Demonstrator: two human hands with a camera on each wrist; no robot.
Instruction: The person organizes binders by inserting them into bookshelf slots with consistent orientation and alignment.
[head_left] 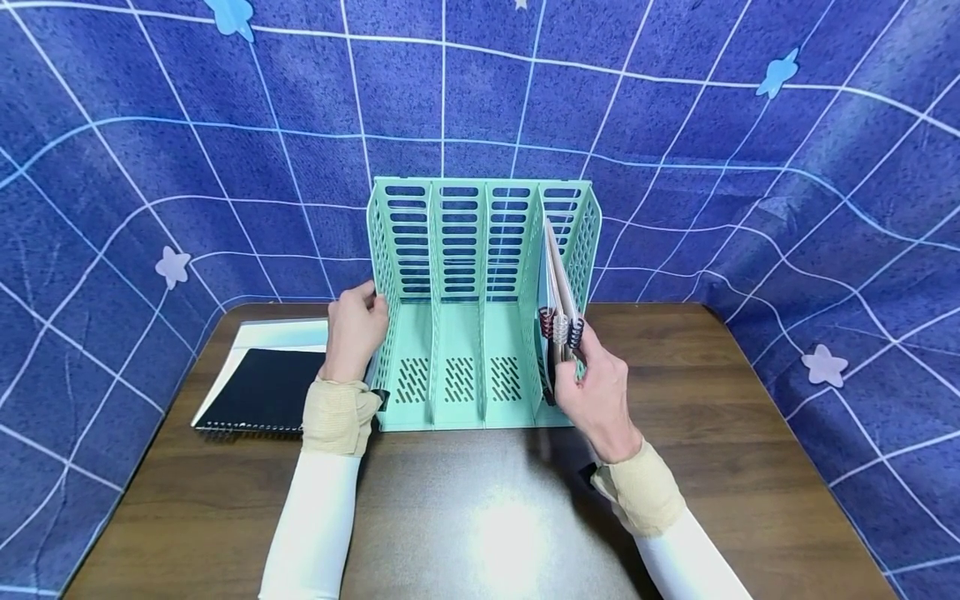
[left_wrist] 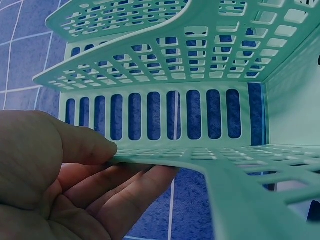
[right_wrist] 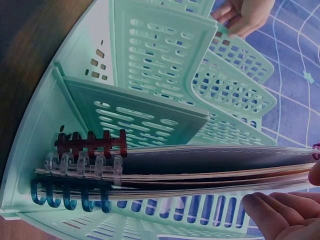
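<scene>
A mint-green file rack (head_left: 457,408) with upright dividers stands on the table. My left hand (head_left: 356,329) pinches the front edge of its left side wall; in the left wrist view, the thumb (left_wrist: 92,145) is inside and the fingers are outside the wall. In the rightmost compartment stand several loose-leaf notebooks (head_left: 556,275) with red, clear and dark blue ring bindings (right_wrist: 72,195). My right hand (head_left: 600,392) holds these notebooks, its thumb on one side and its fingers (right_wrist: 280,210) on the other. The rack's other compartments hold nothing visible.
Left of the rack, a black spiral notebook (head_left: 258,387) lies on pale sheets or notebooks (head_left: 281,333). Brown wooden table (head_left: 442,500) extends in front and to the right. A blue patterned cloth (head_left: 480,100) hangs behind and at both sides.
</scene>
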